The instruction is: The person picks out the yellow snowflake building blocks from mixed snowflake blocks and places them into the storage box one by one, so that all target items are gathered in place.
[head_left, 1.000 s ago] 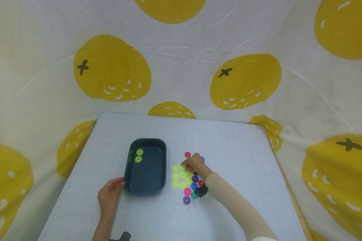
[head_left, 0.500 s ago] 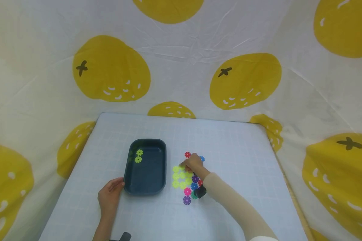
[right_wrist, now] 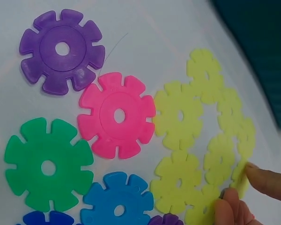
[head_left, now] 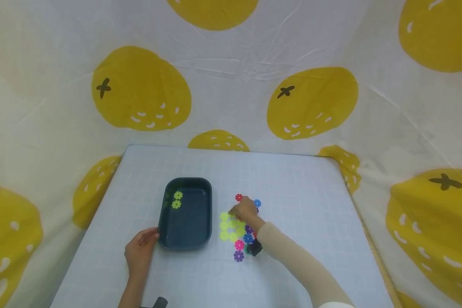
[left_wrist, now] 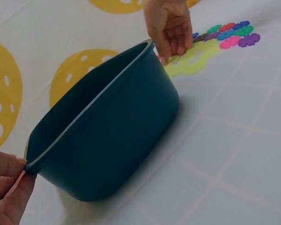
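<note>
My left hand (head_left: 140, 248) pinches the rim of a deep teal bin (head_left: 185, 247) at its near left corner, as the left wrist view (left_wrist: 114, 136) confirms. Two yellow-green notched discs (head_left: 176, 204) lie inside. To the right, my right hand (head_left: 244, 209) is over a cluster of more yellow-green notched discs (head_left: 224, 235). In the right wrist view one extended fingertip (right_wrist: 253, 171) touches the edge of a yellow-green disc, with other fingers curled beside it. Whether the disc is pinched cannot be told. The hand hides part of the cluster.
Pink (head_left: 239, 245), purple (head_left: 238, 256), green (right_wrist: 49, 164) and blue (right_wrist: 117, 199) notched discs lie beside the yellow-green ones. A red disc (head_left: 239, 197) and a blue one lie beyond the right hand. A fruit-print cloth (head_left: 223, 102) hangs behind the table (head_left: 292, 184).
My right hand has shifted slightly left and toward me over the yellow-green discs, uncovering more of the blue disc behind it. My left hand and the bin stay in place.
</note>
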`<state>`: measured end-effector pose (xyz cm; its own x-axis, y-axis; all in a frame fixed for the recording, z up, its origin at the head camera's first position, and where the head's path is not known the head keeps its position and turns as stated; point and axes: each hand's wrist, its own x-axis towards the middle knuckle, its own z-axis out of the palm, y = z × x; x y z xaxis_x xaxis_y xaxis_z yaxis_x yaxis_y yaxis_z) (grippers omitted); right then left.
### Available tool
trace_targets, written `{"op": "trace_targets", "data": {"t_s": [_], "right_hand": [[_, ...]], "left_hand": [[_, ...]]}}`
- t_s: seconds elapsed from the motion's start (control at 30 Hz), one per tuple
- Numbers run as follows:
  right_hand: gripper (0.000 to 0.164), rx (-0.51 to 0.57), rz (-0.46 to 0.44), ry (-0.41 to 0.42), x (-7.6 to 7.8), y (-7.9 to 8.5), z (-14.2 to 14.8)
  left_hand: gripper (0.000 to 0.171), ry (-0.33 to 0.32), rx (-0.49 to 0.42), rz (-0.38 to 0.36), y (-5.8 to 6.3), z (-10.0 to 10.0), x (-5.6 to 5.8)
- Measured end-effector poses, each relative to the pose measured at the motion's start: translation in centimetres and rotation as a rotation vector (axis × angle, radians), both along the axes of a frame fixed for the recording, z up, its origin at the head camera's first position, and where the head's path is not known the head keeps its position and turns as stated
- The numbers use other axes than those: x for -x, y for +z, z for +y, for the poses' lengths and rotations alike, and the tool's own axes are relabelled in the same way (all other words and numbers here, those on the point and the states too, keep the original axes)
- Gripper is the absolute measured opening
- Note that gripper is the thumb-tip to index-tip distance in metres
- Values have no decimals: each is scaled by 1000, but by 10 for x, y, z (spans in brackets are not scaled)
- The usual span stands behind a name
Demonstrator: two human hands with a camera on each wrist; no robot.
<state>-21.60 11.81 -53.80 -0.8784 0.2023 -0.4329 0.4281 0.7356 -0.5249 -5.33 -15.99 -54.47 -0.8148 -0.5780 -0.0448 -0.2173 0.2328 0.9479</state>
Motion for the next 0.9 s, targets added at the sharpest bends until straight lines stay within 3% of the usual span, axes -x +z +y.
{"op": "trace_targets", "data": {"t_s": [0.53, 0.9], "right_hand": [[46, -28, 31, 59, 0, 0, -3], [30, 231, -78, -134, 15, -9, 6]], "left_hand": [[21, -4, -8, 12, -3, -1, 0], [22, -8, 6, -5, -2, -1, 0]]}}
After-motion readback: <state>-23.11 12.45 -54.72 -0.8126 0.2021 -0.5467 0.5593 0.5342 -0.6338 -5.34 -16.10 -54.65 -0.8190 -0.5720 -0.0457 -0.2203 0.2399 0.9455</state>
